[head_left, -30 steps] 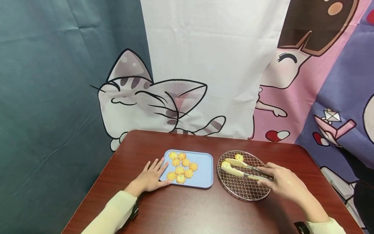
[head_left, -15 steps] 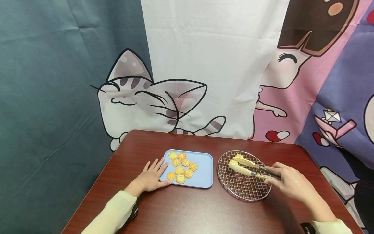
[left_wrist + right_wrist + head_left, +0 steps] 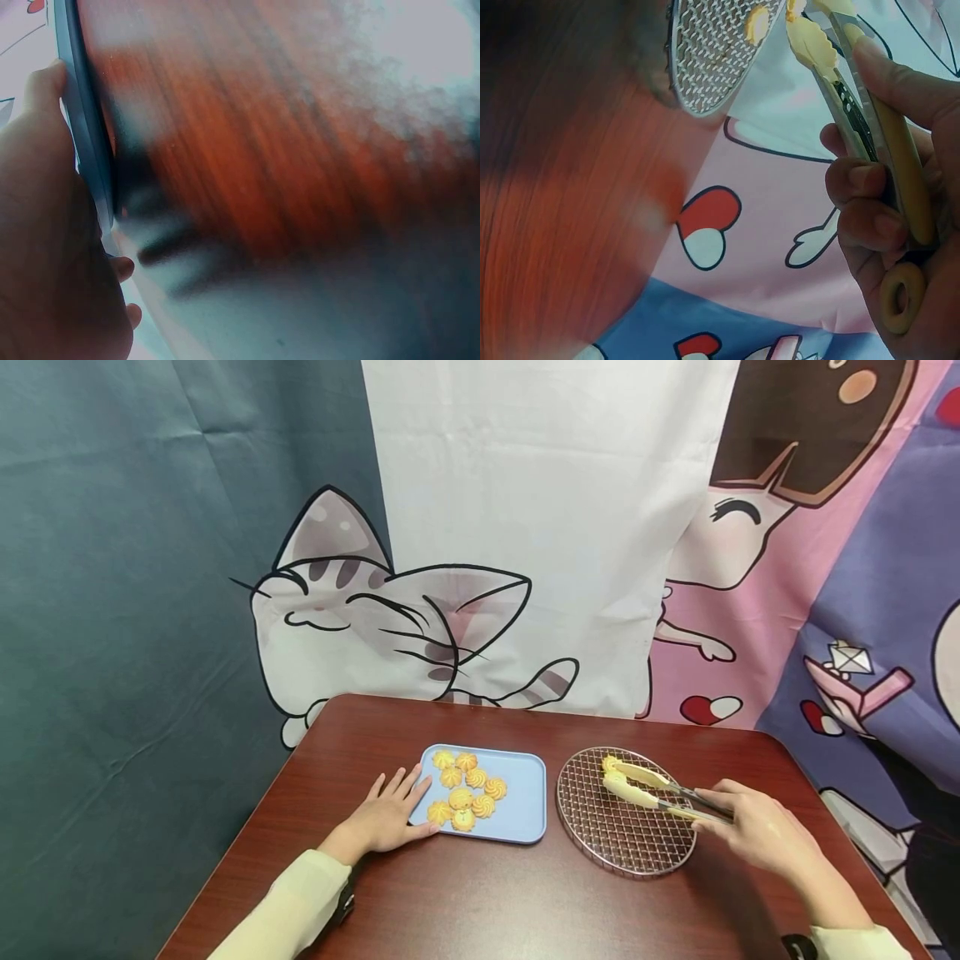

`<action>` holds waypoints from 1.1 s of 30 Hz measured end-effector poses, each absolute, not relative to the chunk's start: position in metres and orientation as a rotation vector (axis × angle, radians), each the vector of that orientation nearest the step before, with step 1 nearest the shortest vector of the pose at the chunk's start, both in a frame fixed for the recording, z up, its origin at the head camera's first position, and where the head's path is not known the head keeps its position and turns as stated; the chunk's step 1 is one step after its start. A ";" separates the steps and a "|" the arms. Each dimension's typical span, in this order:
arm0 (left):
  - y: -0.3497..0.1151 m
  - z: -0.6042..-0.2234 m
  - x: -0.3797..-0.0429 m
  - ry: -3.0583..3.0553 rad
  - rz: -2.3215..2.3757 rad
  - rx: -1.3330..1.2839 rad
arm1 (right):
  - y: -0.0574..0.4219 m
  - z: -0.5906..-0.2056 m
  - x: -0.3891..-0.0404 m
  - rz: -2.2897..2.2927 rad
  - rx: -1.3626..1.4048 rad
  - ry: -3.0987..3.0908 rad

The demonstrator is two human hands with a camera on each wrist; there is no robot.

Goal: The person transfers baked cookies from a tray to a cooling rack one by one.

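My right hand grips yellow-tipped metal tongs, fingers and thumb curled round the handles. Between the tong tips a piped butter cookie shows in the right wrist view. Another cookie lies on the round wire rack, which the tongs reach over from the right. My left hand rests with spread fingers at the left edge of a light blue tray. In the left wrist view, the thumb touches the tray rim. Several cookies lie on the tray's left half.
Tray and rack stand side by side on a dark red-brown wooden table, with a narrow strip of table between them. A cartoon-printed cloth hangs behind the table's back edge.
My right hand has moved right with the tongs. Their tips have gone from the rack's left part toward its back, now overlapping the cookie there. My left hand has stayed in place.
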State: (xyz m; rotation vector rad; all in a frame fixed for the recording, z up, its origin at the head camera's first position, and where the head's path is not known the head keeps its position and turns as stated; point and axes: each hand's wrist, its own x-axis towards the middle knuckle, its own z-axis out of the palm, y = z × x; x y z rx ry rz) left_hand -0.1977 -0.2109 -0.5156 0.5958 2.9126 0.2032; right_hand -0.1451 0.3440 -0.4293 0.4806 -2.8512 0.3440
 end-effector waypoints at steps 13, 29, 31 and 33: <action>-0.211 -0.515 -0.198 2.913 0.181 0.597 | 0.358 -0.438 -0.148 0.333 0.437 -2.864; -0.211 -0.516 -0.198 2.913 0.171 0.590 | 0.368 -0.448 -0.153 0.336 0.376 -2.889; -0.211 -0.516 -0.198 2.915 0.168 0.587 | 0.369 -0.449 -0.153 0.334 0.357 -2.899; -0.211 -0.516 -0.198 2.916 0.168 0.582 | 0.370 -0.450 -0.154 0.339 0.350 -2.906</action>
